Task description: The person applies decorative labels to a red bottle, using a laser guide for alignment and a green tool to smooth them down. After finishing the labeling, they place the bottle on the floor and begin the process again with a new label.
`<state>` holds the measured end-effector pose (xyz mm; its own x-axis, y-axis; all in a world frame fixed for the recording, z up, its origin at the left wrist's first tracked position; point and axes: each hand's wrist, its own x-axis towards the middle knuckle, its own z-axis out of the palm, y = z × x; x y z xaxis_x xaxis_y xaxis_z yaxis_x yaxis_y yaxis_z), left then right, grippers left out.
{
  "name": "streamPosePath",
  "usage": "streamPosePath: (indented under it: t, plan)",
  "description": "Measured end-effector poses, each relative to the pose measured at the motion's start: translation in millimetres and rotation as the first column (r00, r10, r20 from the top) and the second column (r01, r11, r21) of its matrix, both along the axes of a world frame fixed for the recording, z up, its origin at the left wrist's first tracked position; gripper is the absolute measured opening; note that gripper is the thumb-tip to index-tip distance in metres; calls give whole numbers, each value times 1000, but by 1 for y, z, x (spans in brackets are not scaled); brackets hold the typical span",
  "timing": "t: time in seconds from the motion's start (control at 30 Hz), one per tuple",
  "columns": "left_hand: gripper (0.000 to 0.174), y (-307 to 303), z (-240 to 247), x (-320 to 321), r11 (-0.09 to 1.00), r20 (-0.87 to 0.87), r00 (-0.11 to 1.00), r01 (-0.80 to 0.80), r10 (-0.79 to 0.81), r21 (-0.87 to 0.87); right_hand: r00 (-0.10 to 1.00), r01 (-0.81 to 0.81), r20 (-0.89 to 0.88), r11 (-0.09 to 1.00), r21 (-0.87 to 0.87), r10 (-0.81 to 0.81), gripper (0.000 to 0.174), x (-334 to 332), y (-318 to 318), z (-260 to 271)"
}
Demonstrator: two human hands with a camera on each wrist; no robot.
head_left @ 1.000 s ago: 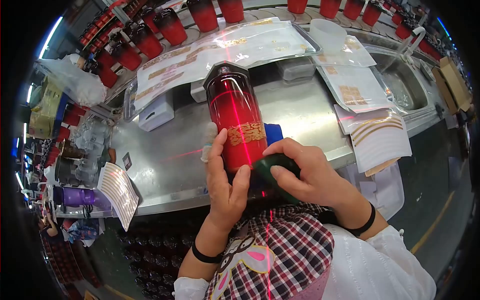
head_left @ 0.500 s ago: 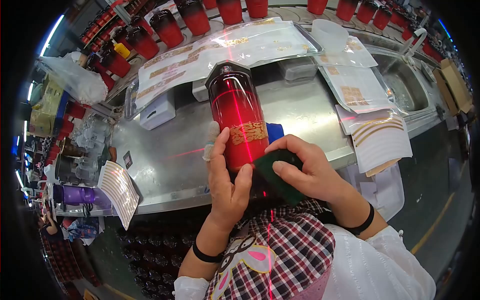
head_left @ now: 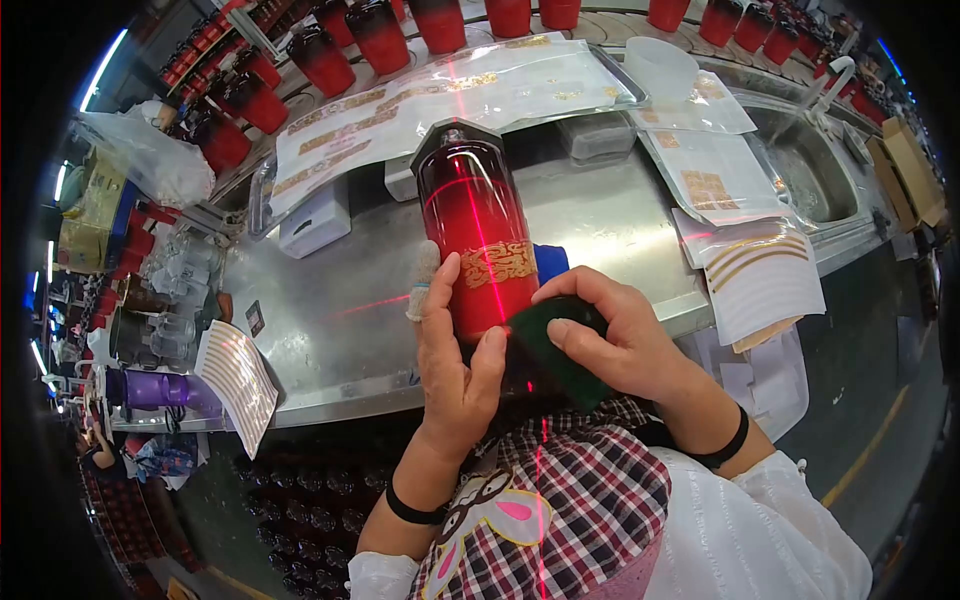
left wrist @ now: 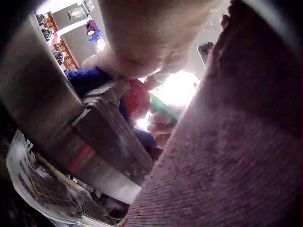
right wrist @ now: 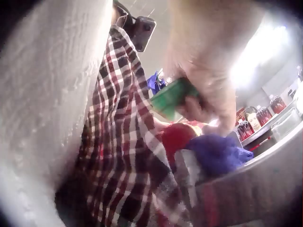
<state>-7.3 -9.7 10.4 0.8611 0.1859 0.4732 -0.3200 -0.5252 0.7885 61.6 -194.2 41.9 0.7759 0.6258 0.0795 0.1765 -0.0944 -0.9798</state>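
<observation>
A glossy bottle (head_left: pixel 475 215), black fading to red, lies across a support with its neck end away from me. Around its lower part runs a gold patterned decal (head_left: pixel 497 264). My left hand (head_left: pixel 450 370) holds the bottle near its base, fingers along the left side and thumb at the bottom end. One left finger wears a pale finger cover (head_left: pixel 422 280). Between thumb and fingers, my right hand (head_left: pixel 625 335) pinches a flat green scraper (head_left: pixel 560 345), its edge close to the bottle's lower right. The right wrist view shows the scraper (right wrist: pixel 175 98) above a blue cloth (right wrist: pixel 218 153).
Decal sheets (head_left: pixel 400 120) lie on a tray behind the bottle, with more sheets (head_left: pixel 760 265) at right beside a sink (head_left: pixel 800 170). Red-black bottles (head_left: pixel 320 60) line a conveyor at the back. A striped decal sheet (head_left: pixel 238 385) hangs over the metal table's (head_left: pixel 340 360) front left edge.
The green scraper has turned from nearly edge-on to showing its broad face. The decal has shifted slightly right with the bottle. Bottles on the conveyor have moved right.
</observation>
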Motion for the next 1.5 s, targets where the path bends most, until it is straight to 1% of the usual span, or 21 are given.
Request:
streamPosePath:
  t: [0.03, 0.13, 0.23, 0.33, 0.53, 0.63, 0.73, 0.83, 0.93, 1.03, 1.13, 1.23, 1.33, 1.43, 1.5]
  plan:
    - [63, 0, 0, 0, 1000, 1, 1000, 3, -3, -7, 999, 3, -37, 1000, -8, -3, 27, 0, -1, 1]
    - [63, -1, 0, 0, 999, -3, 1000, 14, -14, -50, 999, -32, -29, 999, -17, 31, 27, 0, 0, 5]
    - [63, 0, -1, 0, 1000, -3, 1000, 2, -2, -14, 999, -8, 46, 1000, 18, 7, 24, 0, 2, 1]
    - [63, 0, -2, 0, 1000, -15, 1000, 7, -7, -26, 1000, 0, 13, 1000, 29, -1, 24, 0, 2, -2]
    - [62, 0, -2, 0, 998, -4, 1000, 20, -21, -52, 999, -28, 41, 1000, 13, 27, 26, 1, 1, 0]
    - [62, 0, -2, 0, 999, -5, 1000, 14, -14, -30, 999, -42, 15, 999, 4, 42, 27, 0, 2, 1]
    - [62, 1, -3, 0, 1000, 4, 1000, 13, -13, -21, 994, -42, 105, 999, -2, 42, 27, 0, 4, -1]
    - [63, 0, -2, 0, 1000, -1, 1000, 3, -3, -9, 997, -40, 60, 999, 32, 38, 27, 1, 3, -1]
    - [63, -2, -1, 0, 996, -29, 999, 14, -16, -87, 1000, -2, -11, 1000, 22, 2, 27, 2, 0, -4]
    - [63, -1, -3, 1, 999, -2, 1000, 5, -5, -38, 999, -29, 42, 999, 17, 28, 27, 0, 0, 1]
    - [62, -1, -1, -1, 1000, -27, 1000, -5, 5, 5, 999, -38, -8, 999, 37, 39, 27, 1, -3, 1]
    - [60, 5, -4, -1, 993, 2, 998, 65, -65, -98, 999, 46, 16, 998, 45, -47, 28, 3, -7, -7]
    - [59, 3, -4, -1, 997, -7, 999, 44, -44, -58, 1000, 24, 17, 1000, 10, -24, 28, 0, -9, -8]
    - [62, 3, -3, -3, 994, -68, 995, 60, -66, -87, 997, 36, 61, 999, 14, -36, 27, 0, -8, -11]
    - [62, 3, -5, -2, 997, -58, 997, 48, -51, -58, 995, 39, 92, 999, 10, -40, 27, -1, -7, -11]
